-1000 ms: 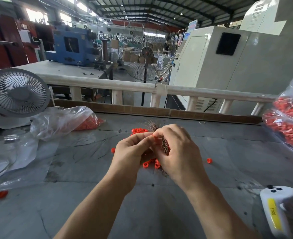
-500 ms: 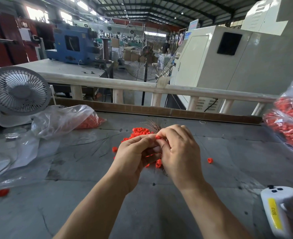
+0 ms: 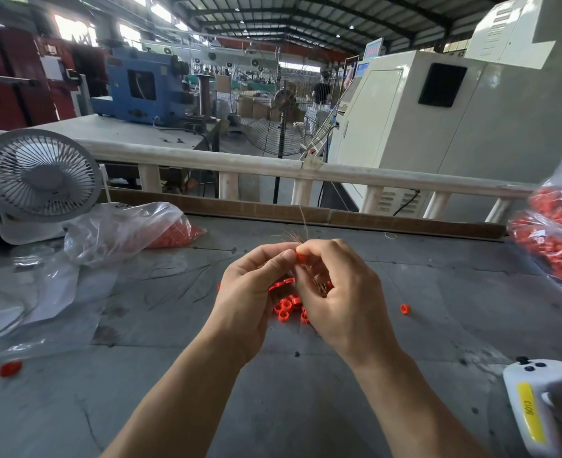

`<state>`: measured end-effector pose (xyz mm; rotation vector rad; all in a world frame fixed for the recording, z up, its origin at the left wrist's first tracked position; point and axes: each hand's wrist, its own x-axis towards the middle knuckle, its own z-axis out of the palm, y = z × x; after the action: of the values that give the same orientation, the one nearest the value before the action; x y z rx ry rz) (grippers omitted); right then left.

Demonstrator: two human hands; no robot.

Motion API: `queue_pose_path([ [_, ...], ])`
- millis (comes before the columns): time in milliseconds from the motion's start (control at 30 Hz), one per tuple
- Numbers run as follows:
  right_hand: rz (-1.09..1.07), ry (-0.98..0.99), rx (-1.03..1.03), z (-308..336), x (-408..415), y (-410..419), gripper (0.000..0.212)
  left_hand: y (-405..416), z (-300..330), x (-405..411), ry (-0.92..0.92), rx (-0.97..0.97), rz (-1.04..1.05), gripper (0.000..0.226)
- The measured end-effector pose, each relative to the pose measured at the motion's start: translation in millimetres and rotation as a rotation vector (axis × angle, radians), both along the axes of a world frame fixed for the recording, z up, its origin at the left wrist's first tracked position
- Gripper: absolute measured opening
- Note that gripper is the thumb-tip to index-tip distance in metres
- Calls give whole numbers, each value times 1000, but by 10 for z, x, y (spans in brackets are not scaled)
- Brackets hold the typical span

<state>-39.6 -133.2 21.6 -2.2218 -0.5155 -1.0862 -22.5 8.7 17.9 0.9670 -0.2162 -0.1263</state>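
Workbench [image 3: 273, 408] is grey and scratched, in factory hall; yellow sticker [image 3: 528, 412] on white device [image 3: 517, 378] reads "B013". Left hand [image 3: 250, 292] pinches red cap [image 3: 301, 258], right hand [image 3: 342, 292] grips wires [image 3: 298, 239].

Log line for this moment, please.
left hand: pinches orange ring | right hand: grips wire bundle | loose rings: on table under hands

Small red ring [image 3: 301, 257] aloft, touching thin wire bundle [image 3: 301, 238] fanning toward 12 o'clock; loose red rings [image 3: 288, 307] heaped at its 6 o'clock.

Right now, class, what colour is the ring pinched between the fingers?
The ring is orange-red; head view.
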Motion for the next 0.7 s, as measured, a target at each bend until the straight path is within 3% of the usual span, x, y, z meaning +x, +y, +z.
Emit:
queue_pose_path([
  [367,-60,90,238,-59,44,-105,15,-35,-43,18,-31,196,86,22],
  [500,-353,162,303,-91,137,-377,14,-32,-124,66,-22,504,340,27],
  [700,-815,524,293,-225,222,-916,14,65,-196,108,-133,1048,606,17],
])
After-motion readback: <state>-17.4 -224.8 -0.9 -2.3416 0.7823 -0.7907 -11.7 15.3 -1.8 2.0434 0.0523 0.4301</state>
